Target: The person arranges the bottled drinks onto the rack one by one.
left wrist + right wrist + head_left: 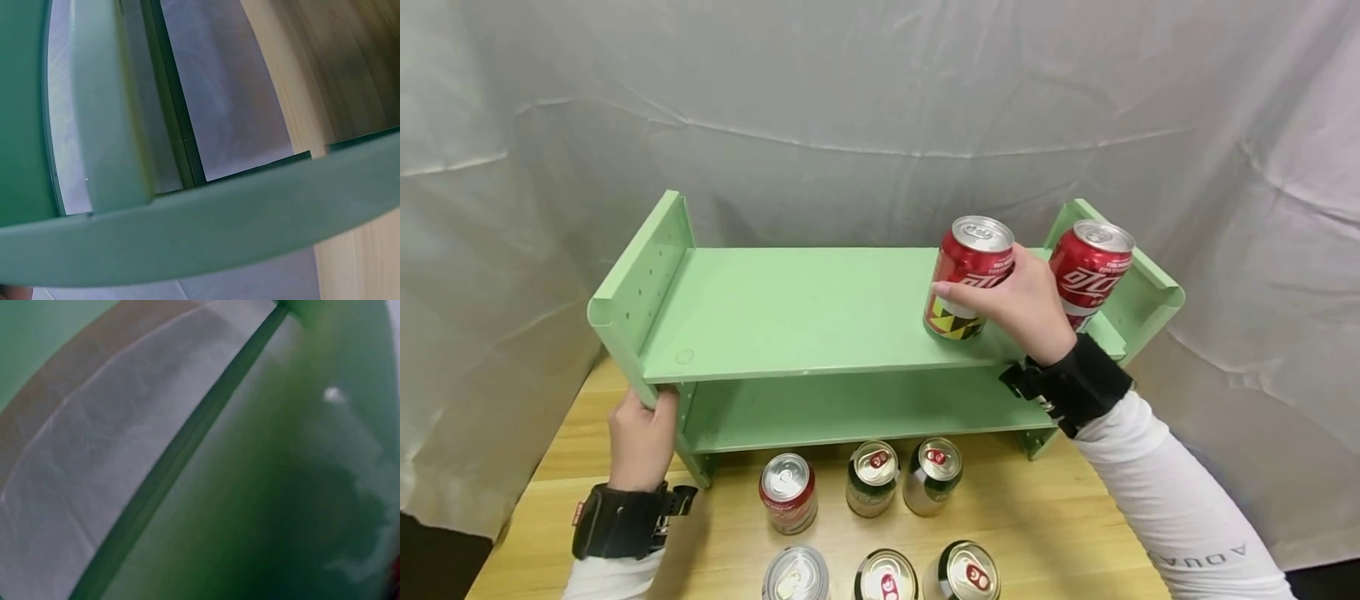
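Observation:
My right hand grips a red soda can with a yellow-and-black pattern near its base, upright over the right part of the green two-tier shelf's top board. Just right of that hand, a second red soda can stands by the shelf's right side panel, partly covered by the wrist. At the left front corner, my left hand holds the shelf's upright below the top board. The left wrist view shows the green frame up close; green board surface fills much of the right wrist view.
On the wooden table before the shelf stand several cans in two rows. The back row has a red can and two dark-and-gold cans; a silver-topped can is in front. A grey cloth hangs behind.

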`<state>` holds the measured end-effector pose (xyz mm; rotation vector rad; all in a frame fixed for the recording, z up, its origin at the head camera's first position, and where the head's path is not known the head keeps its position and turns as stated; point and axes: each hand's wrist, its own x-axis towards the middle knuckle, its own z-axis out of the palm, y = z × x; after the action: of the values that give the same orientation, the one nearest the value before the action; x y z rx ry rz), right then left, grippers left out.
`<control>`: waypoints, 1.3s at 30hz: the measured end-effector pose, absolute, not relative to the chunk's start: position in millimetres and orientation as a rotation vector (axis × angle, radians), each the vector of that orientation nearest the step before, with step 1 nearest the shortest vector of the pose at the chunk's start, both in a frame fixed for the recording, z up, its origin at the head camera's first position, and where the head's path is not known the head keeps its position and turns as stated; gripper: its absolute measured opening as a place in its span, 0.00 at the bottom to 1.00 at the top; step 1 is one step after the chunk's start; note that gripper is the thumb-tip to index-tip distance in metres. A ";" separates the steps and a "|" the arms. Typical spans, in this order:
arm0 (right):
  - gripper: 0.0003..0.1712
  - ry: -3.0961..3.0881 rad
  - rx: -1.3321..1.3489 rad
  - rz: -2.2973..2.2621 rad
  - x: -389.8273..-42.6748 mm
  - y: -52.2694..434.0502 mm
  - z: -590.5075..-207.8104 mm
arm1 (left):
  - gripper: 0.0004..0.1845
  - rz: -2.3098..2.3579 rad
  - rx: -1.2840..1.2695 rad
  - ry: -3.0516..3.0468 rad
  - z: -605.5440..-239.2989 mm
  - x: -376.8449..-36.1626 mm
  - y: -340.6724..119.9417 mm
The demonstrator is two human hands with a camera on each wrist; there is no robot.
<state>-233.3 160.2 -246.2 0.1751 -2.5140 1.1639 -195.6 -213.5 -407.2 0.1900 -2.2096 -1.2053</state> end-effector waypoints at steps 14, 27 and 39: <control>0.39 -2.561 0.191 1.176 -240.6 159.2 -253.0 | 0.09 -1.199 0.208 -2.229 -408.1 -194.6 -218.2; 0.47 -2.554 0.251 1.213 -243.2 155.9 -247.8 | 0.09 -1.219 0.205 -2.223 -411.0 -205.2 -220.2; 0.50 -2.625 0.280 1.193 -252.8 145.5 -230.6 | 0.08 -1.191 0.258 -2.236 -414.1 -215.4 -227.4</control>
<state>-252.8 145.5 -230.6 0.2802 -2.6251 1.1931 -215.4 -227.4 -414.1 0.2585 -2.2363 -1.1906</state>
